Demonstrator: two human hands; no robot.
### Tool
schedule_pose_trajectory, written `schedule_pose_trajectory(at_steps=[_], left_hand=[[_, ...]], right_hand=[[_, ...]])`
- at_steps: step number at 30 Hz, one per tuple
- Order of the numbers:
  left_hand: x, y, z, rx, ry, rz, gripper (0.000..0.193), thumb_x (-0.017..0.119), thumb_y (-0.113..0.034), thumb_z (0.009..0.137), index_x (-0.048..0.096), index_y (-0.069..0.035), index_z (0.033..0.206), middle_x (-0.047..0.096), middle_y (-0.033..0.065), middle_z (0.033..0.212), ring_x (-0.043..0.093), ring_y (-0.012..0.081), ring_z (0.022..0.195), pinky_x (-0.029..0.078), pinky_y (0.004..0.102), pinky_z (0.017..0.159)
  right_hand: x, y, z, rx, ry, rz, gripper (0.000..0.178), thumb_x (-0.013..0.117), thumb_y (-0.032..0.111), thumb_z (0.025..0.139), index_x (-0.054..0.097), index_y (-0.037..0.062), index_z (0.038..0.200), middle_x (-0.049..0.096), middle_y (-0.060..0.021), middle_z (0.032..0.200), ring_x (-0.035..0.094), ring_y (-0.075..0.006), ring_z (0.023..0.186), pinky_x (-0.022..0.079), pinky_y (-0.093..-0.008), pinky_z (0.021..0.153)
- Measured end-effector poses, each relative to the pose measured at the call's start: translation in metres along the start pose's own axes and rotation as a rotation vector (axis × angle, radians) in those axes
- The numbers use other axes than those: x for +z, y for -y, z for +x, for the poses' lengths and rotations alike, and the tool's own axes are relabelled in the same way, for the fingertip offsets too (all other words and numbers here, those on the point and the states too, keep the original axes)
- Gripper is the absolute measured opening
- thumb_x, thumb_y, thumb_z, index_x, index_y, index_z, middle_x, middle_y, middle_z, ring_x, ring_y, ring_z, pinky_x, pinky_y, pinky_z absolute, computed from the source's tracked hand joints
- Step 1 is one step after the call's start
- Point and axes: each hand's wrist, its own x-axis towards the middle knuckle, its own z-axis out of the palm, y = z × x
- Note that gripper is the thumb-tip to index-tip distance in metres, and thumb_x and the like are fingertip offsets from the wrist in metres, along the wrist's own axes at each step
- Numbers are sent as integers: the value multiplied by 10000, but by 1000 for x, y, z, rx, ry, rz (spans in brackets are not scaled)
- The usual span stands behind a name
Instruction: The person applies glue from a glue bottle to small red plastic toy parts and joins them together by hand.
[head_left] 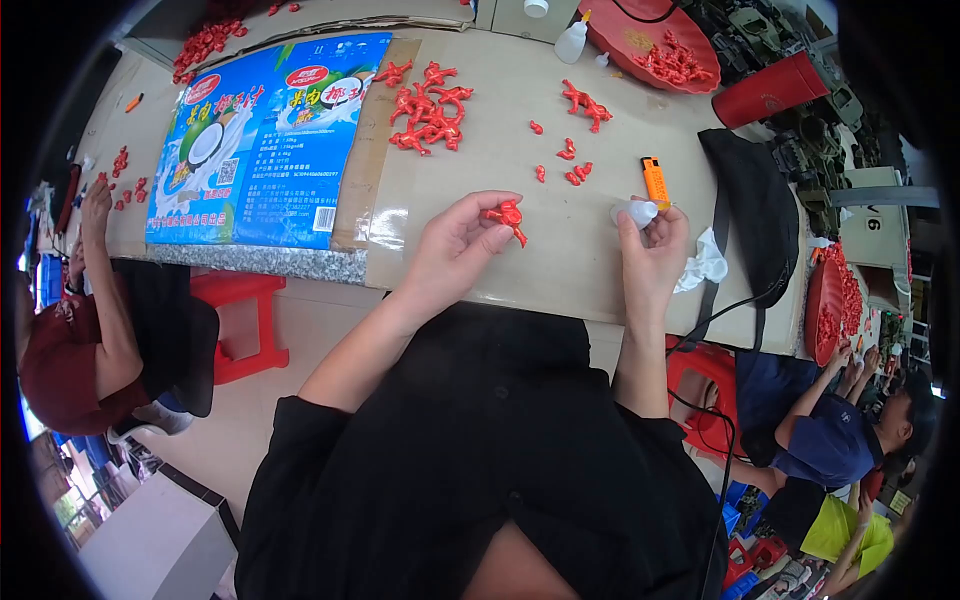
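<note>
My left hand (455,250) pinches a small glossy red figure (508,217) between thumb and fingers, above the table's near part. Closed around a small white squeeze bottle (637,212), my right hand (655,255) is a short way to the right. An orange stick-shaped object with a black end (655,182), perhaps a lighter or a cutter, lies just beyond the right fingers. Several small red pieces (577,174) are scattered ahead of my hands, with a larger red figure (587,105) farther off. A cluster of red figures (428,115) lies beyond my left hand.
Blue printed cardboard (270,140) covers the left tabletop. At the far right are another white bottle (572,42), a red tray (695,35) and a red cylinder (770,90). A crumpled tissue (704,262) and black fabric item (750,215) lie at right. People work on both sides.
</note>
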Motion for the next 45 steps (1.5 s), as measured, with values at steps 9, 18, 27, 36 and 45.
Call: schedule_pose_trajectory(at_steps=[9, 18, 27, 36, 45], left_hand=[[-13, -1, 1, -67, -8, -311, 168, 506, -61, 829, 419, -35, 970, 537, 63, 844, 517, 106, 735, 428, 225, 645], [-18, -4, -6, -209, 91, -679, 195, 513, -158, 836, 392, -82, 968, 519, 79, 768, 487, 144, 640, 380, 246, 537], [-19, -4, -6, -296, 144, -885, 173, 476, -193, 859, 392, -96, 974, 448, 41, 724, 417, 109, 562, 334, 205, 454], [-14, 4, -4, -425, 187, -1029, 182, 438, -191, 878, 452, -74, 1016, 495, 51, 765, 461, 115, 619, 369, 206, 510], [-9, 2, -6, -408, 161, -903, 229, 490, -137, 849, 447, -56, 1059, 514, 49, 812, 495, 105, 668, 405, 224, 552]], right_hand=[[9, 37, -37, -28, 75, -199, 156, 616, 84, 750, 534, -34, 812, 544, -71, 678, 509, -102, 575, 413, -208, 525], [70, 30, 9, -276, 307, -619, 139, 535, 100, 775, 543, -32, 821, 558, -181, 746, 548, -338, 676, 444, -396, 618], [48, 38, -4, 181, 533, 146, 144, 574, 67, 780, 527, -40, 864, 578, -91, 758, 571, -129, 610, 446, -230, 522], [24, 30, -22, 203, 558, 538, 153, 555, 6, 789, 540, -39, 935, 600, -77, 813, 572, -93, 641, 472, -195, 550], [20, 36, -25, 299, 581, 637, 134, 556, -6, 781, 555, -52, 907, 592, -82, 779, 569, -96, 628, 480, -206, 550]])
